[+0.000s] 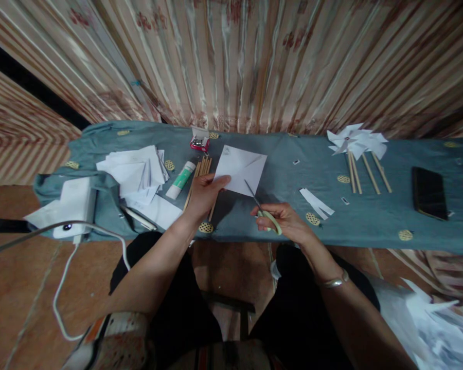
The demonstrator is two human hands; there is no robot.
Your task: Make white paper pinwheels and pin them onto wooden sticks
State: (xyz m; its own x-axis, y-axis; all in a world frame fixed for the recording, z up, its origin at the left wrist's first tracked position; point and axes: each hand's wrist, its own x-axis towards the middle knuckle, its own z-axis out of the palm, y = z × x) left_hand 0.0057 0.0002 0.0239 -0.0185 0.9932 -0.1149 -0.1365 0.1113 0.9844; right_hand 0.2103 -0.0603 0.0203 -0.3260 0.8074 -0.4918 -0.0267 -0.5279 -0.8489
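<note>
My left hand (208, 193) pinches the lower left corner of a white paper square (239, 167), thumb on top. A cut or crease line runs in from its upper right corner. Scissors (268, 218) with pale green handles are in my right hand (283, 220), their dark blades pointing up and left at the paper's lower edge. Whether the blades touch the paper I cannot tell. Wooden sticks (203, 165) lie partly under my left hand, next to a white and green glue stick (180, 180). A small red box (199, 141) of shiny metal pins stands open behind.
Stacked white paper (129, 169), a pen (139, 218) and a white charger with a cable (74, 205) occupy the left. Rightward lie paper strips (316, 203), several paper pinwheels (357, 140) on sticks, and a dark phone (429, 192). A bag of paper pieces (435, 324) sits low right.
</note>
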